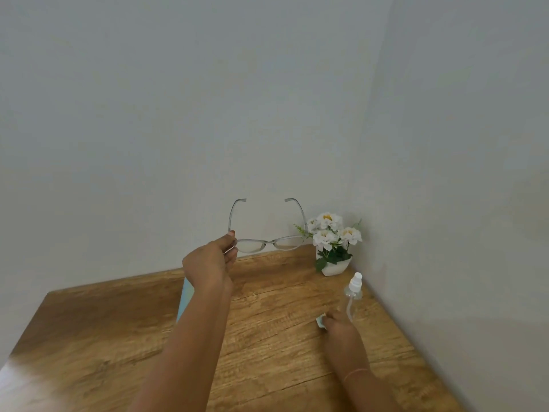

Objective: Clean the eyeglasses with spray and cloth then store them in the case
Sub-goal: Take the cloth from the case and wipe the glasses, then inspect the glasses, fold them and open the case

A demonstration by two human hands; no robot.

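Note:
My left hand holds the clear-framed eyeglasses up above the wooden table, gripping them at the left lens corner, with both temples unfolded and pointing away from me. My right hand rests low on the table at the right, fingers on a light blue cloth that shows only as a small corner. A clear spray bottle with a white nozzle stands just behind that hand. A light blue flat object, possibly the case, lies mostly hidden behind my left forearm.
A white pot of white artificial flowers stands in the far right corner of the table. Pale walls close the table at the back and along the right side.

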